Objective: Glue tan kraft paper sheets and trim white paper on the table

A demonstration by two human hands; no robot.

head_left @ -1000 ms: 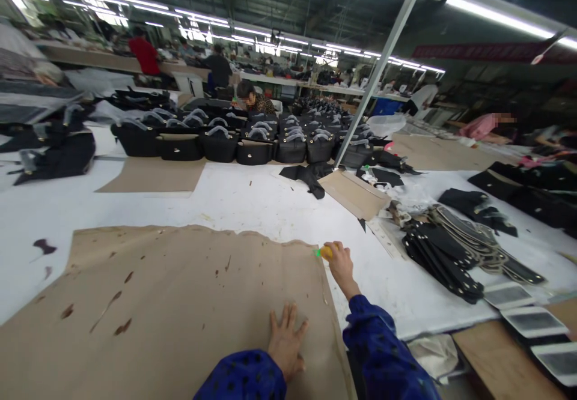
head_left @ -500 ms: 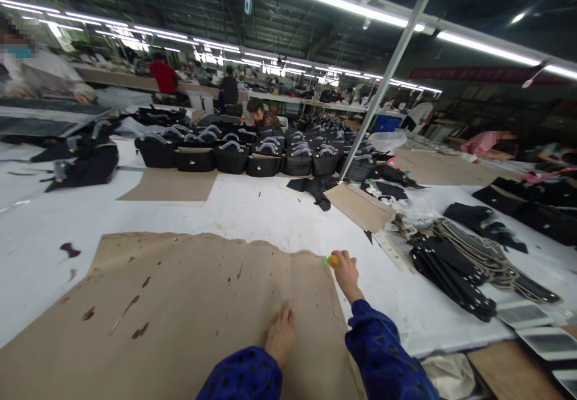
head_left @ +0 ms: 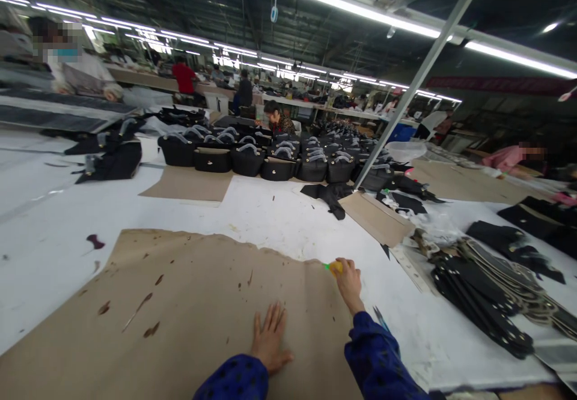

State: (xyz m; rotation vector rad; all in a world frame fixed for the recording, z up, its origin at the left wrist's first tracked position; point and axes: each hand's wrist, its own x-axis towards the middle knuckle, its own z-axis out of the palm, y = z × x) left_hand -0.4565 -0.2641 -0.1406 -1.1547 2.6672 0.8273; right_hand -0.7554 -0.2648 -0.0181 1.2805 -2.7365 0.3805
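Note:
A large brown sheet (head_left: 198,304), marked with dark brown stains, lies flat across the near part of the white table (head_left: 270,220). My left hand (head_left: 270,340) rests on it, palm down with fingers spread. At the sheet's far right corner, my right hand (head_left: 349,280) is closed around a small yellow tool with a green tip (head_left: 334,266); its exact kind cannot be made out. The green tip points left along the sheet's far edge. Beside my right sleeve, a thin dark pointed tool (head_left: 381,317) lies on the table, partly hidden.
Rows of black handbags (head_left: 247,158) stand across the table. Black straps (head_left: 478,304) are piled at right, near a smaller brown sheet (head_left: 376,217). A slanted metal post (head_left: 419,81) rises behind. A person (head_left: 81,78) works at far left.
My left hand has shifted slightly left and now lies with its fingers spread wide. The right hand still holds the yellow tool at the corner. The view has turned left.

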